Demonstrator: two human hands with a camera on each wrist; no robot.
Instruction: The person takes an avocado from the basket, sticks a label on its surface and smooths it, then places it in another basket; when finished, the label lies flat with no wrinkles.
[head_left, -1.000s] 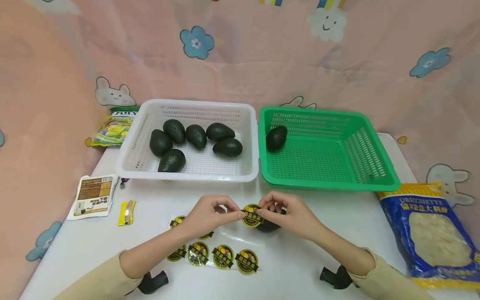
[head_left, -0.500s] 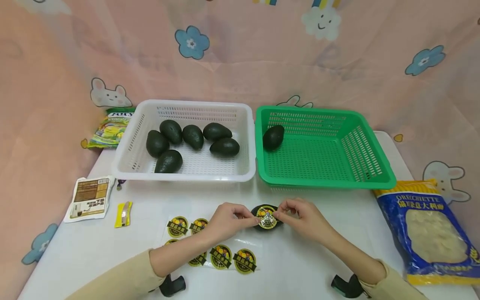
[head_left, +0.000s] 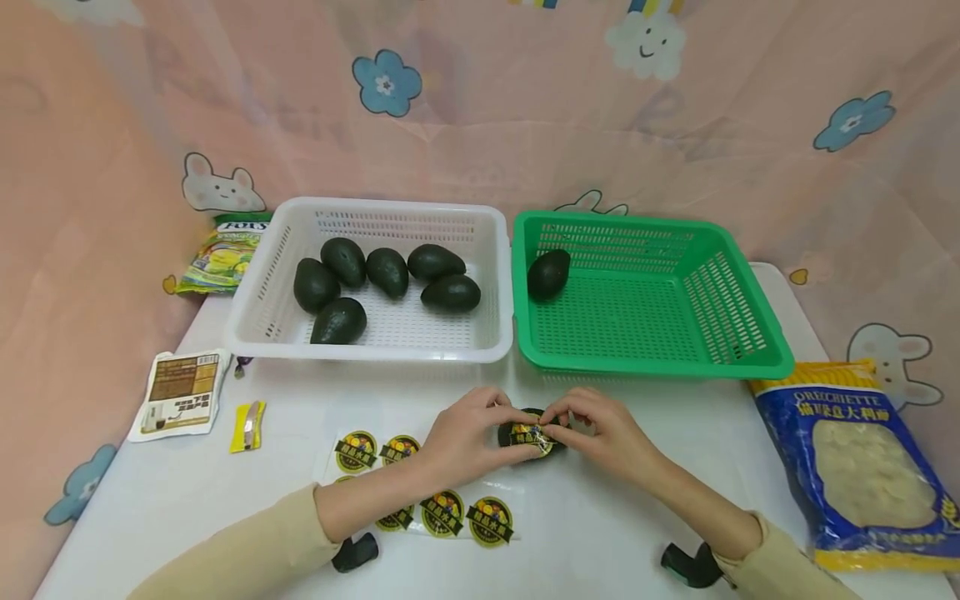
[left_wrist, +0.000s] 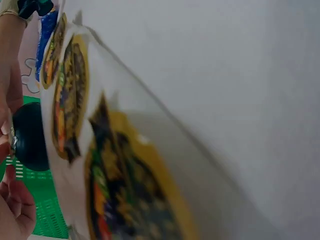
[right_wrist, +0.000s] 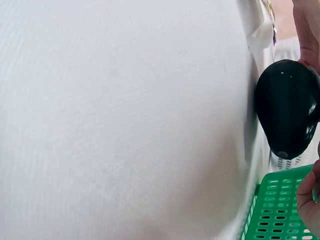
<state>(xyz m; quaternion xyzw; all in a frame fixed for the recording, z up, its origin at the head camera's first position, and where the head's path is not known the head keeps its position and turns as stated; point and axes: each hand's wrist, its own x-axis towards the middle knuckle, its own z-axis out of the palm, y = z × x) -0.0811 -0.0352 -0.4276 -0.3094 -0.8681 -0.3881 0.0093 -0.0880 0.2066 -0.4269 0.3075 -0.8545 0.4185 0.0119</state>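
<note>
A dark green avocado (right_wrist: 287, 110) is on the white table between both hands, with a round black-and-gold sticker (head_left: 525, 436) on its upper side. My left hand (head_left: 468, 433) holds the avocado from the left, thumb and index finger at opposite edges of the sticker. From the right, my right hand (head_left: 600, 433) pinches the sticker's right edge between thumb and index finger. Part of the sticker is hidden under the fingers. Beneath my left forearm lies a clear sheet with several more such stickers (head_left: 442, 512).
Behind, a white basket (head_left: 367, 353) holds several avocados; the green basket (head_left: 660, 367) beside it holds one. A blue-and-yellow pasta bag (head_left: 862, 467) lies at right. At left are a green-yellow bag (head_left: 222, 257), a white-brown packet (head_left: 180, 396) and a small yellow packet (head_left: 247, 427).
Both hands have brought the sticker rightward and down onto the avocado. My left thumb and index finger have since spread across the sticker, and my right fingers have come closer to its middle.
</note>
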